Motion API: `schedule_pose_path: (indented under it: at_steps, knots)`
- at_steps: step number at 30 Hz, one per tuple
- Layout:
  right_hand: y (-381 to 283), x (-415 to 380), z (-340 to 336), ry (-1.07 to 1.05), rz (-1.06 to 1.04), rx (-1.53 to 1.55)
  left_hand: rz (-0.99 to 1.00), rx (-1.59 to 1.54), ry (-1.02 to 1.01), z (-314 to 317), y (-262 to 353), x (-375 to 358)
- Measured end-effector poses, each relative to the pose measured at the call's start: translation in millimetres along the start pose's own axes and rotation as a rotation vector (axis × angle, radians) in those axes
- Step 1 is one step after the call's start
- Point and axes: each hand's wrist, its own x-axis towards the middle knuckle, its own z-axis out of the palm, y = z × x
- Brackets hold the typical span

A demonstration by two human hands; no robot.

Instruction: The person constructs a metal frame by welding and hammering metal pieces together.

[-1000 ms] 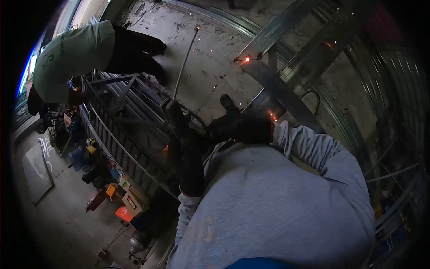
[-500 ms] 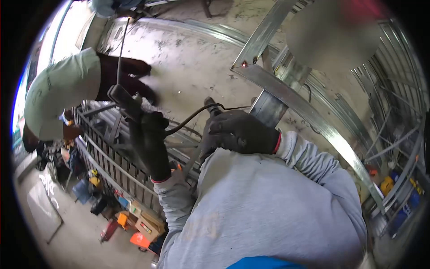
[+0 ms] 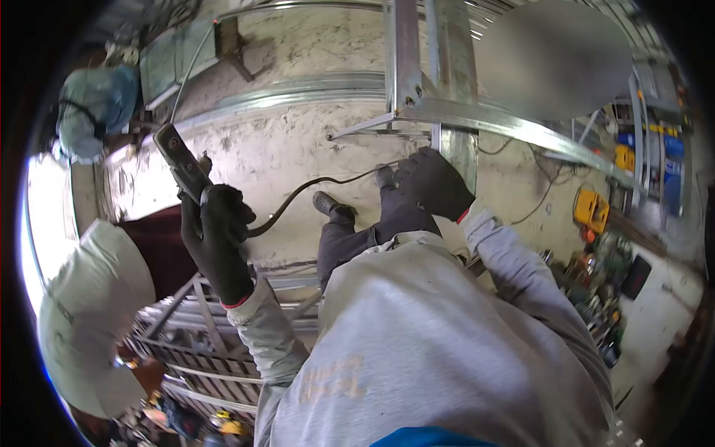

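My left hand (image 3: 216, 235), in a dark glove, is wrapped round a welding electrode holder (image 3: 181, 160). A thin electrode (image 3: 192, 67) sticks up from its jaws, with a small orange glow at the tip. From the holder's lower end a dark cable (image 3: 290, 195) curves right towards my other hand. My right hand (image 3: 436, 184), gloved too, is closed beside the upright metal post; what its fingers hold is hidden, though the cable's end reaches them. Just above it is a welded joint of the metal frame (image 3: 521, 128).
A person in a light shirt (image 3: 97, 298) bends at the left; another in blue (image 3: 100, 108) is at the upper left. Metal bars (image 3: 212, 372) lie at the lower left. A yellow tool case (image 3: 590, 210) and assorted tools are at the right.
The view has turned and shifted. My right hand has moved up and right to the post, while the holder stays in my left hand. The red glow at the frame's joint has faded.
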Motion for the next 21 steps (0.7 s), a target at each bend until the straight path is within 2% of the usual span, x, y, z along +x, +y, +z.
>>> schedule_pose_path:
  at_steps: [3,5,7,8,10,11,12,13,15,20,21]
  knots:
    - [-6,-1,1,0.070,0.030,-0.075,0.073,-0.034,-0.075,-17,17,18]
    - [-11,3,3,0.140,0.065,-0.088,0.115,-0.099,-0.019,-25,23,33]
    - [-7,-1,8,0.148,0.067,-0.088,0.351,-0.089,-0.096,-43,28,51]
    - [-9,-1,5,0.162,0.088,-0.066,0.471,0.129,-0.151,-52,43,55]
    - [-8,-5,26,0.222,0.113,-0.003,0.577,0.293,-0.117,-65,51,66]
    - [-16,-8,35,0.318,0.219,0.068,0.571,0.274,-0.107,-63,52,77]
    - [-30,-9,3,0.240,0.315,0.097,0.541,0.211,-0.090,-59,50,87]
    - [-46,-15,-45,0.325,0.304,0.047,0.500,0.150,-0.083,-52,51,97]
    - [-12,-11,32,0.268,0.204,-0.099,0.437,0.071,-0.080,-40,54,110]
    - [-12,-6,39,0.207,0.222,-0.210,0.389,0.038,-0.081,-33,58,140]
    - [-15,-4,32,0.224,0.253,-0.133,0.379,0.035,-0.083,-33,58,147]
